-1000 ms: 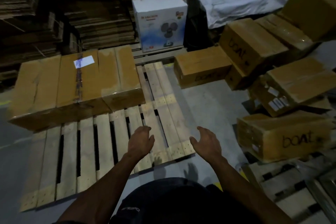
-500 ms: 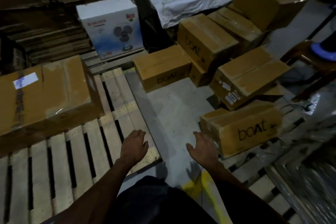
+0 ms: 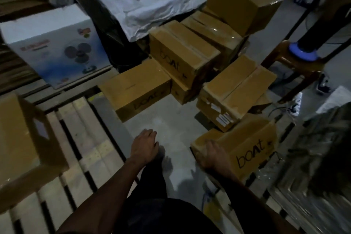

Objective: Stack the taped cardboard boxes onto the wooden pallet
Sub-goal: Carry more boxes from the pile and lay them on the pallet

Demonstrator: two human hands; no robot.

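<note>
Dim warehouse floor, bare grey concrete (image 3: pixel 163 119), with flattened cardboard stacked in the dark at far left. Wooden pallet (image 3: pixel 89 150) at lower left: pale slats with dark gaps, one large taped box (image 3: pixel 24 142) sitting on it at the frame's left edge. Loose pile of brown boxes (image 3: pixel 190 57) at centre-right, off the pallet, several tilted against one another. Nearest box (image 3: pixel 247 146), marked "boat" in black pen, lies at right on another slatted base. Right hand (image 3: pixel 210 155) rests over its near top corner, fingers draped on the edge; whether they grip is unclear. Left hand (image 3: pixel 145 147) hangs free over the floor, fingers loosely bent, holding nothing. Judgement: corrugated board is stiff and rectangular, glossy tape on the seams looks slippery; weight unknown. Best hold is likely both palms on the opposite short ends, low, clear of the tape. White fan carton (image 3: pixel 55 43) stands behind the pallet.
</note>
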